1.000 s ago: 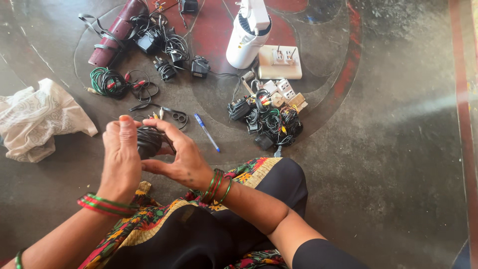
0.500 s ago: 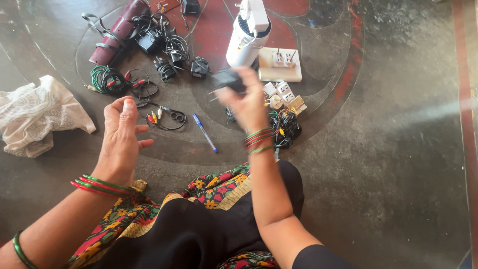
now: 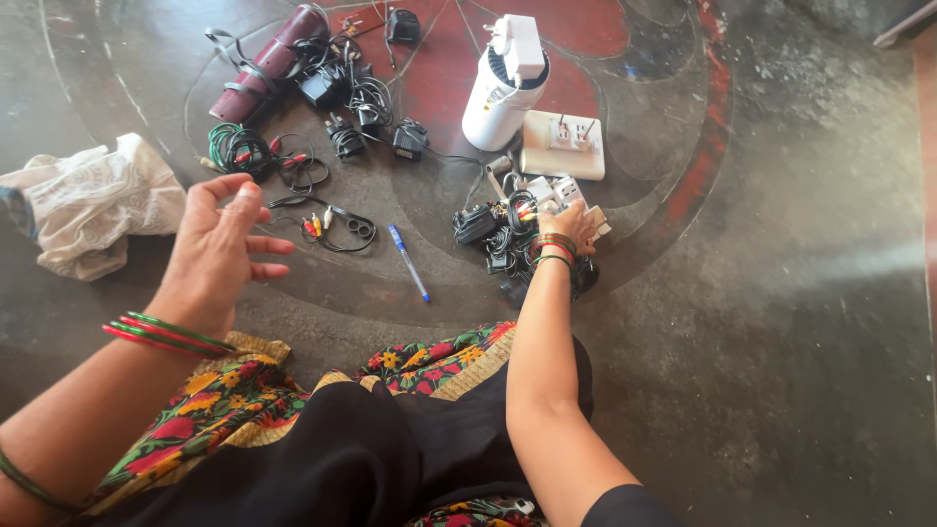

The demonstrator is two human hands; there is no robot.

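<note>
- Sitting on the floor (image 3: 781, 322), I see a crumpled white cloth (image 3: 93, 205) lying furthest left, soft and limp, with nothing that I can see inside its folds.
- My left hand (image 3: 220, 249) hovers above the floor with its fingers (image 3: 256, 211) spread wide and empty, touching nothing; nearest it are a coiled green cable (image 3: 234, 148) and a thin black lead with coloured plugs (image 3: 327, 226).
- Behind those lies a maroon rolled pouch (image 3: 273, 60) beside a tangle of black adapters (image 3: 356, 107); whether the pouch holds anything, I cannot tell.
- A blue pen (image 3: 409, 262) lies alone on the floor between my hands.
- A white cylindrical device (image 3: 505, 86) stands upright, just beside a flat white socket plate (image 3: 563, 146).
- My right hand (image 3: 569, 226) rests down on the pile of chargers and plugs (image 3: 512, 229); the fingers curl into the heap, but I cannot tell whether they grip anything.
- I judge this pile light but awkward: hard plastic bodies, floppy cords that snag. Taking a charger by its body, not its cord, would be best.
</note>
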